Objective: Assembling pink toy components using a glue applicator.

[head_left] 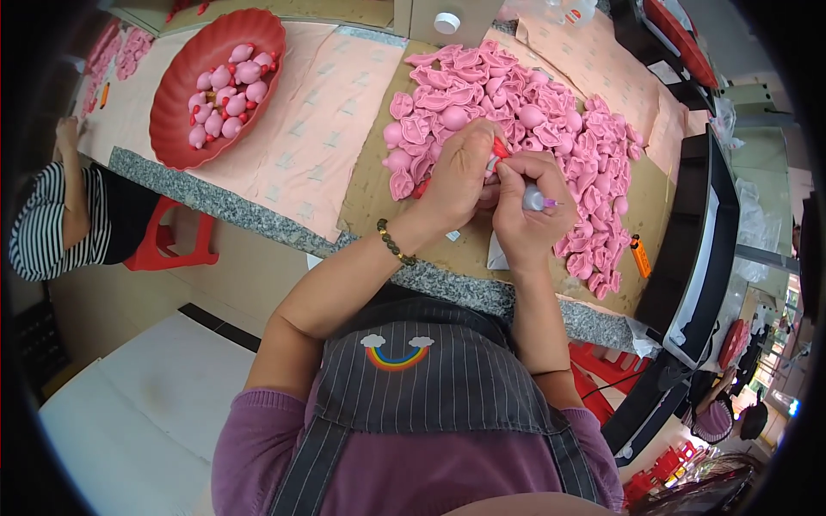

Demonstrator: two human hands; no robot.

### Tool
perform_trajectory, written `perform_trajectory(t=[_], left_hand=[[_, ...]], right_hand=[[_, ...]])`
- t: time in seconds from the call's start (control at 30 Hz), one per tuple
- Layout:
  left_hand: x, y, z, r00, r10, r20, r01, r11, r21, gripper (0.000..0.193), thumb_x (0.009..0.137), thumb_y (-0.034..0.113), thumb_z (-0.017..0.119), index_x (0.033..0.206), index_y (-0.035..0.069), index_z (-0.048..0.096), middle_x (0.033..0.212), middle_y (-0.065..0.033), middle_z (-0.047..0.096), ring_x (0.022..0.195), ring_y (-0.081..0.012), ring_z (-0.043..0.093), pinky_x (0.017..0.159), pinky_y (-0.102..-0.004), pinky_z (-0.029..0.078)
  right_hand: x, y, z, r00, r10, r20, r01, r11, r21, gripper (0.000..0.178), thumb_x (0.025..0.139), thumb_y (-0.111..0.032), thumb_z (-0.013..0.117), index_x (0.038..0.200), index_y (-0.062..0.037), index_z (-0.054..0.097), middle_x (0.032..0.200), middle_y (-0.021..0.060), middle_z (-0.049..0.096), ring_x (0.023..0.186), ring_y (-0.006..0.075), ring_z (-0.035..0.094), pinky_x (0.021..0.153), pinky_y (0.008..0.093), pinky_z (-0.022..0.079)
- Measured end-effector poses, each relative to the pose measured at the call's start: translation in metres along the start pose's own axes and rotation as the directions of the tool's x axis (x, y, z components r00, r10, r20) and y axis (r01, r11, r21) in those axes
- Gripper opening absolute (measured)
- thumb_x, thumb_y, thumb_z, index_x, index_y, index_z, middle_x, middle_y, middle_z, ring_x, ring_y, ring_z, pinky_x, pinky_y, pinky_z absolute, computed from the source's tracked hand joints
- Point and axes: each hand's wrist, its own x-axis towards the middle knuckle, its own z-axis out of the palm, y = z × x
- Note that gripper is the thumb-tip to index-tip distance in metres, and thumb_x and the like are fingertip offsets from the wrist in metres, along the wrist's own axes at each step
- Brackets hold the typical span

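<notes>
Both hands met just above the near side of the pile. Left hand (pixel 460 176): closed, gripping a small red-and-pale piece (pixel 498 150) near the thumb tip. Right hand (pixel 535 193): thumb and fingers narrowed at the same piece, a clear bottle (pixel 535 200) tucked in its grip, purple tip aimed rightward, away from the piece.

Technique, as judged: the left pinch needed to be firm but light, so that the small part did not twist. The right fingertips did best pressing squarely, wrists low and steady. The bottle's tip was best kept turned clear of the work and tilted up against drips.

Hidden: fingers covered most of the piece, so its full shape and the exact contact could not be read. It was perhaps a joint of two parts. The bottle's rear was lost in the palm. A white object (pixel 496 254) below the right hand was partly covered; kind not determined.

Farther out, the pink pile (pixel 516 79) lay on cardboard (pixel 366 193) over the surface (pixel 456 284), overlapping too much to count. Beyond, left: a red bowl (pixel 163 129) of pink rounds (pixel 256 91). A co-worker (pixel 82 215) at far left was cut off by the dark rim.
</notes>
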Motion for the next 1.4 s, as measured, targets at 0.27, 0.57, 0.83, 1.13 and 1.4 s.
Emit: perform_trajectory(t=[0.27, 0.57, 0.83, 1.13, 1.4], left_hand=[[-0.002, 0.007, -0.001, 0.976, -0.168, 0.136, 0.188, 0.971, -0.147, 0.026, 0.095, 0.030, 0.034, 0.081, 0.010, 0.044, 0.063, 0.0020, 0.039, 0.044, -0.0046, 0.030, 0.036, -0.0187, 0.024], [0.002, 0.001, -0.003, 0.986, -0.121, 0.117, 0.128, 0.990, -0.057, 0.026, 0.095, 0.031, 0.036, 0.089, 0.008, 0.047, 0.064, 0.0025, 0.044, 0.043, -0.0031, 0.031, 0.035, -0.0172, 0.022], [-0.001, 0.019, -0.005, 0.914, -0.358, 0.193, 0.387, 0.911, -0.144, 0.024, 0.095, 0.031, 0.036, 0.089, 0.010, 0.046, 0.063, 0.0029, 0.042, 0.042, -0.0045, 0.030, 0.035, -0.0179, 0.021], [0.000, 0.013, 0.001, 0.958, -0.283, 0.047, 0.286, 0.931, -0.225, 0.028, 0.095, 0.036, 0.038, 0.086, 0.011, 0.046, 0.062, 0.0012, 0.045, 0.044, -0.0067, 0.038, 0.037, -0.0190, 0.026], [0.001, 0.008, 0.000, 0.977, -0.211, 0.001, 0.207, 0.958, -0.198, 0.028, 0.096, 0.036, 0.035, 0.092, 0.010, 0.045, 0.068, 0.0003, 0.048, 0.052, -0.0070, 0.042, 0.042, -0.0206, 0.030]], right_hand=[[0.002, -0.006, -0.012, 0.946, 0.312, 0.092, -0.325, 0.916, 0.237, 0.007, 0.075, 0.009, 0.060, 0.079, 0.0039, 0.059, 0.080, 0.0101, 0.061, 0.068, 0.0118, 0.056, 0.062, 0.0217, 0.045], [0.002, 0.005, -0.011, 0.995, 0.039, 0.092, -0.041, 0.999, 0.018, 0.014, 0.072, 0.011, 0.061, 0.085, 0.0055, 0.062, 0.077, 0.0108, 0.061, 0.069, 0.0146, 0.057, 0.062, 0.0229, 0.045], [0.011, 0.007, -0.015, 0.957, -0.246, 0.154, 0.259, 0.964, -0.067, 0.014, 0.070, 0.012, 0.062, 0.082, 0.0053, 0.062, 0.074, 0.0124, 0.060, 0.067, 0.0185, 0.058, 0.061, 0.0255, 0.046], [-0.003, -0.001, -0.005, 0.978, -0.207, 0.032, 0.207, 0.936, -0.284, 0.012, 0.070, 0.011, 0.065, 0.079, 0.0038, 0.059, 0.072, 0.0106, 0.058, 0.066, 0.0179, 0.058, 0.057, 0.0261, 0.045], [-0.006, -0.007, -0.009, 0.993, 0.054, 0.107, -0.044, 0.995, -0.088, 0.011, 0.075, 0.012, 0.060, 0.084, 0.0064, 0.060, 0.088, 0.0123, 0.055, 0.062, 0.0126, 0.058, 0.054, 0.0239, 0.052]])
